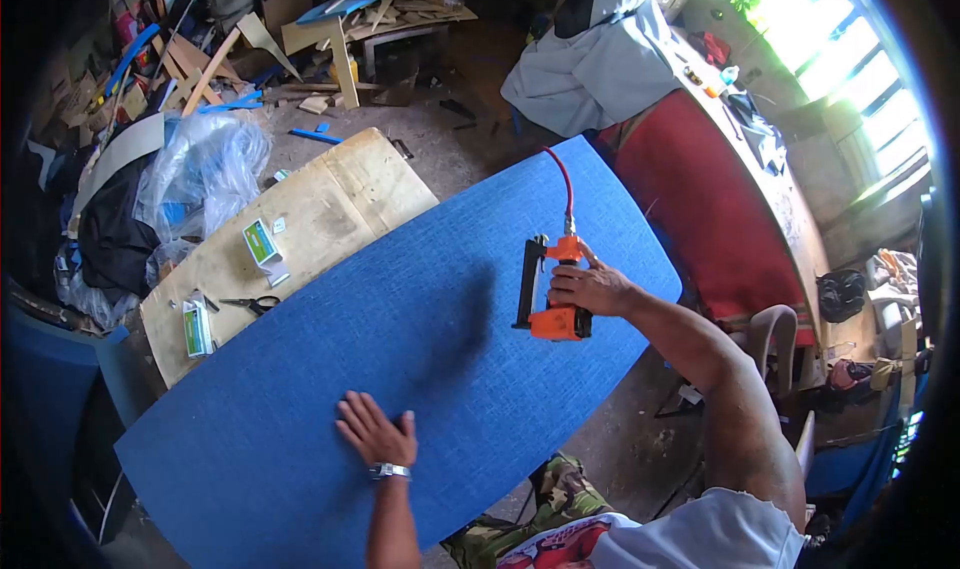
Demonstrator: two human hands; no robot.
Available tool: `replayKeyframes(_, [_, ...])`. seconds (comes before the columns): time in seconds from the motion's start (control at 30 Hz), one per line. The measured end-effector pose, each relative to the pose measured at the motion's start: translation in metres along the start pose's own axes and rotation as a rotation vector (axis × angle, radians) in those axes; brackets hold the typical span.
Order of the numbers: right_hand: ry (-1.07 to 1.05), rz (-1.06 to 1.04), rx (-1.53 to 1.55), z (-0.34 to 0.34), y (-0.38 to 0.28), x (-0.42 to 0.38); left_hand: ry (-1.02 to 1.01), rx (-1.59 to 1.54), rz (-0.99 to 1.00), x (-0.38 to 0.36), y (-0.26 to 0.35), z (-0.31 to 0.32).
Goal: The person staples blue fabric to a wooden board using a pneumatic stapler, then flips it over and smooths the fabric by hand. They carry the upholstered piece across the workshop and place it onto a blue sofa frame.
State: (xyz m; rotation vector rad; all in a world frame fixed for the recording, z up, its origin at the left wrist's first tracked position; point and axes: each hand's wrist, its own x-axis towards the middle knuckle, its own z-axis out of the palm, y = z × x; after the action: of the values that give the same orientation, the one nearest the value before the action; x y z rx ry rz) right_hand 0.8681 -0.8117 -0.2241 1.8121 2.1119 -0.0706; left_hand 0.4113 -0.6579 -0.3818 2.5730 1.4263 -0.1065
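Observation:
A long panel covered in blue fabric (330, 359) lies across the middle of the view. My left hand (375, 431) rests flat on its near part, fingers stretched out, a metal watch (389, 470) on the wrist. In my right hand (592, 287) is an orange and black pneumatic staple gun (562, 323), with my fingers wrapped round its handle. The gun is held over the right part of the panel and seems raised above the fabric. A red air hose (566, 181) runs from its fitting toward the panel's far edge.
Beyond the panel, a wooden board (330, 204) bears scissors (252, 303) and green-and-white boxes (263, 246). Plastic wrap (205, 169) and scrap wood (205, 74) lie at the far left. A red-sided piece (705, 209) and a grey cover (600, 74) stand at the right.

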Motion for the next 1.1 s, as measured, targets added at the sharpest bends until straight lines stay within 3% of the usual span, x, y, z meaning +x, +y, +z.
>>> replayKeyframes(0.1, [0.167,0.000,0.018,0.029,0.071,0.010,-0.060,-0.021,-0.073,-0.014,0.046,0.011])
replayKeyframes(0.17, [0.205,0.053,0.075,0.060,0.158,0.017,-0.099,-0.002,-0.130,-0.006,0.060,0.009])
replayKeyframes(0.3, [0.351,0.373,0.232,0.102,0.280,-0.012,-0.130,0.072,-0.161,-0.002,0.068,0.012])
replayKeyframes(0.37, [0.305,0.658,0.214,0.124,0.320,-0.032,-0.089,0.106,-0.130,0.002,0.067,0.017])
replayKeyframes(0.47, [0.063,0.954,0.114,0.131,0.325,-0.084,-0.034,0.069,-0.092,0.001,0.068,0.020])
replayKeyframes(0.7, [-0.031,0.886,0.318,0.171,0.249,-0.208,-0.075,0.018,-0.182,0.006,0.057,0.015])
replayKeyframes(0.83, [-0.266,0.961,0.299,0.182,0.151,-0.275,-0.066,-0.032,-0.115,-0.012,0.045,0.002])
replayKeyframes(0.87, [-0.332,0.974,0.250,0.187,0.126,-0.289,-0.052,-0.044,-0.070,-0.034,0.039,0.004])
replayKeyframes(0.93, [-0.017,0.965,0.466,0.152,0.056,-0.287,-0.127,-0.111,0.028,-0.101,0.039,0.013])
replayKeyframes(1.0, [0.097,0.910,0.412,0.170,-0.002,-0.315,-0.272,-0.206,0.117,-0.190,0.031,0.018])
replayKeyframes(1.03, [-0.021,0.969,0.411,0.143,-0.038,-0.304,-0.329,-0.265,0.139,-0.234,0.025,0.026])
replayKeyframes(1.1, [-0.003,0.979,0.475,0.103,-0.109,-0.272,-0.420,-0.326,0.154,-0.294,0.002,0.029])
